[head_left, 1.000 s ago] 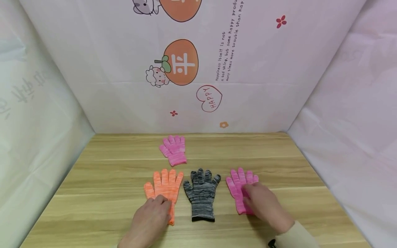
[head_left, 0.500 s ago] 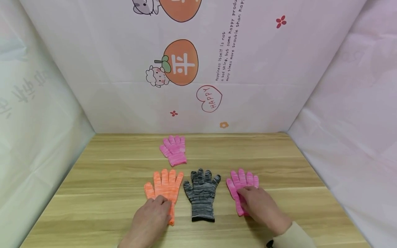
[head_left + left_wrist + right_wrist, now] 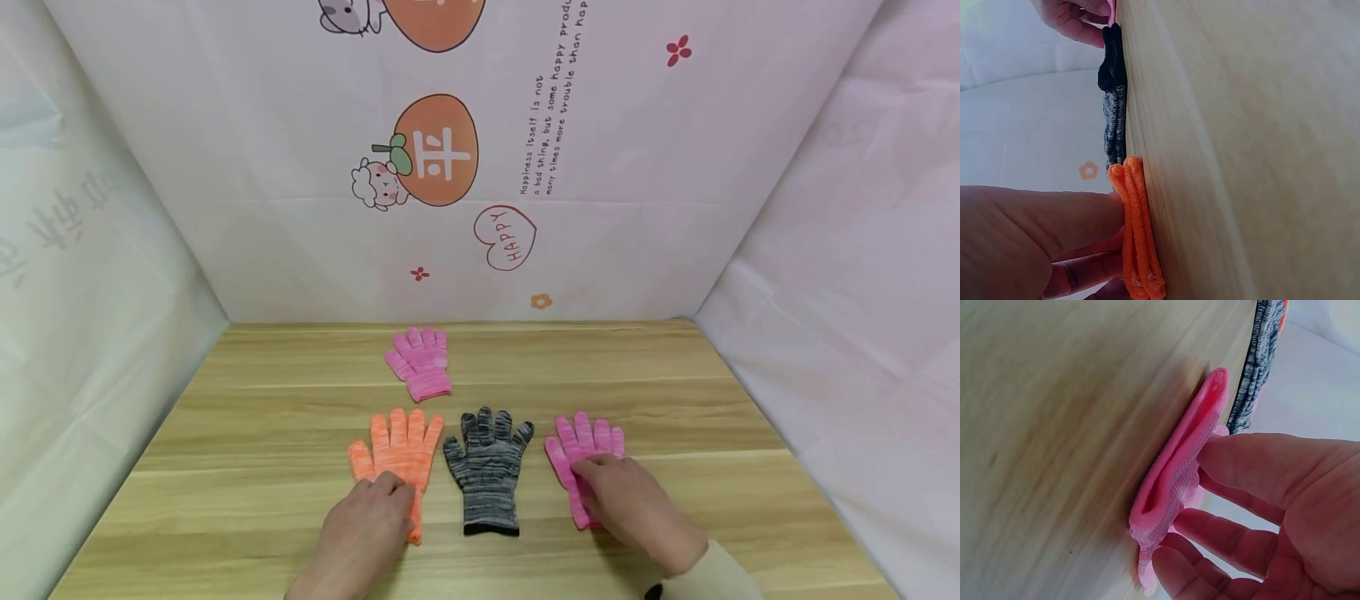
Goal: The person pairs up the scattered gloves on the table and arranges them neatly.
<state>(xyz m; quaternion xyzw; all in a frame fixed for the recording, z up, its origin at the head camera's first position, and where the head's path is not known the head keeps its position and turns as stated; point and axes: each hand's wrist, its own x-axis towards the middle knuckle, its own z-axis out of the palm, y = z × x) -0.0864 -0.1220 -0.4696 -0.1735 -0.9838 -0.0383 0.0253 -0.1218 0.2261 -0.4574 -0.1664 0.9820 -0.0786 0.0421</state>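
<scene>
Reading the wall first, a red heart (image 3: 505, 238) at 12 o'clock says "HAPPY", and black words (image 3: 545, 133) beside it start "Happiness itself is not a bad thing".

Four knit gloves lie flat on the wooden table (image 3: 247, 433), each long from cuff to fingertips, with fingers pointing to 12 o'clock and cuffs to 6 o'clock. The orange glove (image 3: 397, 454) is at 9 o'clock from the gray glove (image 3: 487, 467), which has stripes and a black cuff. The near pink glove (image 3: 581, 454) is at 3 o'clock from the gray one. The far pink glove (image 3: 420, 365) lies alone toward 12 o'clock.

The left hand (image 3: 363, 533) rests on the orange glove, fingers straight and flat. The right hand (image 3: 637, 508) presses loosely spread fingers on the near pink glove, which is bunched up at its edge in the right wrist view.
</scene>
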